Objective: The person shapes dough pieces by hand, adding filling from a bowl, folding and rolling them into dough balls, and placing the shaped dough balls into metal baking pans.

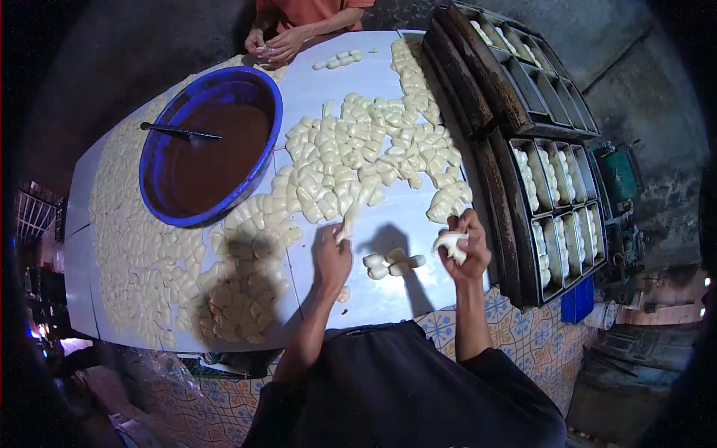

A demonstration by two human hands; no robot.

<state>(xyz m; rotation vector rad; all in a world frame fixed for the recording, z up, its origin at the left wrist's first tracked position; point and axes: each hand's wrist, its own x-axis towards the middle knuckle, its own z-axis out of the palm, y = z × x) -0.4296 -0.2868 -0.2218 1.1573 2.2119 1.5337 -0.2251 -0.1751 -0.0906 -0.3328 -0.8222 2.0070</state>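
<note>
My right hand [470, 252] is raised over the table's near right side, its fingers curled round a folded piece of white dough [450, 243]. To its left, my left hand [333, 257] pinches a stretched strip of dough [349, 222] at the near edge of a large spread of cut dough pieces [343, 153]. Between my hands, a small cluster of rounded dough balls [388, 263] lies on the white tabletop [373, 302]. Just beyond my right hand sits a heap of dough pieces [449, 200].
A blue basin [276, 142] of brown liquid, a dark-handled tool [168, 130] across its rim, stands on the left. Metal loaf tins [534, 179], several holding dough, are stacked at right. Opposite, a person's hands [284, 45] handle dough near a short dough row [337, 60].
</note>
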